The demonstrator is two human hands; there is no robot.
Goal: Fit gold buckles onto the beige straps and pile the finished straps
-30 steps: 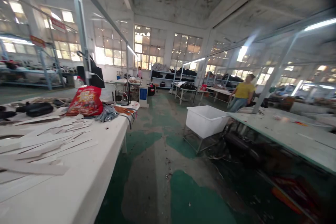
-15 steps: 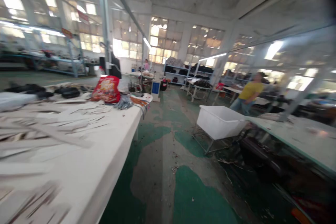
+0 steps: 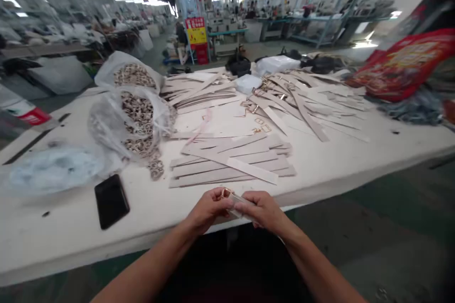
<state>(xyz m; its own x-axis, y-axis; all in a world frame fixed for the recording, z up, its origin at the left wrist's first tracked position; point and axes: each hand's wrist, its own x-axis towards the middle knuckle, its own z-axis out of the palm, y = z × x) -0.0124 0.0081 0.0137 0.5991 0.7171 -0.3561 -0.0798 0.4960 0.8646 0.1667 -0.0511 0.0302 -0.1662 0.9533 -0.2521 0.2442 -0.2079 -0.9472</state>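
Both hands meet just over the front edge of the white table (image 3: 320,170). My left hand (image 3: 209,208) is closed on a gold-coloured metal buckle (image 3: 227,192) at the end of a pale strap. My right hand (image 3: 265,209) pinches the same pale strap (image 3: 235,206) close beside the buckle. Behind the hands lies a stack of flat pale strips (image 3: 227,163), with one strip slanting across the top. Several loose gold-coloured rings (image 3: 263,125) lie behind that stack.
Clear plastic bags (image 3: 137,118) of small beige rings stand at left, near a black phone (image 3: 112,201) and a pale blue plastic bundle (image 3: 55,170). More straps with buckles (image 3: 298,99) spread across the back. A red bag (image 3: 408,64) sits at the right.
The view has swung left and down from the aisle to the table. Both hands, the buckle and the strap have come into view. The red bag now appears at the right.
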